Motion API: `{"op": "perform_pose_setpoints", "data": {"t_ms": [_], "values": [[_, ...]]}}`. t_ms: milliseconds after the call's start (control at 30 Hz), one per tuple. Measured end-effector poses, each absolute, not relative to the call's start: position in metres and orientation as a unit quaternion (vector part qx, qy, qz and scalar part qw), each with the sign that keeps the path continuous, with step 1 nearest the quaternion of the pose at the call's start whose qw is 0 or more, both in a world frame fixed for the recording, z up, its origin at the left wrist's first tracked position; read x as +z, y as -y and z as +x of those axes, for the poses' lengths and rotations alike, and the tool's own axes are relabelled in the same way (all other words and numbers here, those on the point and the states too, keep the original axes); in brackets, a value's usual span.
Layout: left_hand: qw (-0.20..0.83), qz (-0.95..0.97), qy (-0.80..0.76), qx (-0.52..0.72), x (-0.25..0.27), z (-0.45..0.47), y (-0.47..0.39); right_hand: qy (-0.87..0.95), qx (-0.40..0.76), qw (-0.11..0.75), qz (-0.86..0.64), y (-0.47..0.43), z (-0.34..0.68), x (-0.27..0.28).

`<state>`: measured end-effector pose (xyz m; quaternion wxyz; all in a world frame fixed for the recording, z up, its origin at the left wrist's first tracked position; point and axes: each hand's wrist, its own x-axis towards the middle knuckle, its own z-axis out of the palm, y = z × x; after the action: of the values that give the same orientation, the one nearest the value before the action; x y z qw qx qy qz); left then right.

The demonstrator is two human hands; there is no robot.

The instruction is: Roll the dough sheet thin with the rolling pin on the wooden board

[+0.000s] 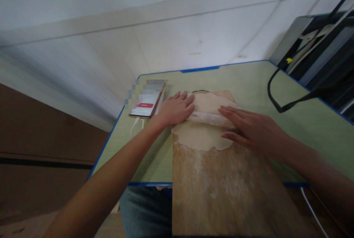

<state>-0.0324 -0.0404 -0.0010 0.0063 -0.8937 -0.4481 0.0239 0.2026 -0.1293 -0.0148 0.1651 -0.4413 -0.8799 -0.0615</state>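
A thin, uneven sheet of pale dough lies on a floured wooden board. Across the dough rests a flour-coated rolling pin. My left hand lies flat over the pin's left end, fingers stretched forward and slightly spread. Over the right end is my right hand, its fingers extended and its thumb apart, nearer to me. The palms hide both ends of the pin. Dough shows on the far side of the pin and on the near side.
A phone leans on a support at the left, with a white cable below it. The green table has a blue edge. A black strap hangs at the right beside dark equipment. The board overhangs the table's front edge.
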Motion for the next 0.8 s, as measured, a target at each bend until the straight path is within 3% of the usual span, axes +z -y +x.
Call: {"op": "perform_pose_setpoints", "data": {"t_ms": [200, 400, 800], "values": [[0.016, -0.871, 0.490, 0.044, 0.007, -0.029, 0.059, 0.876, -0.074, 0.149, -0.452, 0.145, 0.201, -0.018], [0.040, -0.877, 0.479, -0.025, 0.001, -0.035, 0.074, 0.868, -0.131, 0.157, -0.453, 0.161, 0.191, -0.018], [-0.039, -0.873, 0.474, -0.113, 0.000, -0.054, 0.110, 0.872, -0.135, 0.163, -0.440, 0.190, 0.179, -0.019]]}}
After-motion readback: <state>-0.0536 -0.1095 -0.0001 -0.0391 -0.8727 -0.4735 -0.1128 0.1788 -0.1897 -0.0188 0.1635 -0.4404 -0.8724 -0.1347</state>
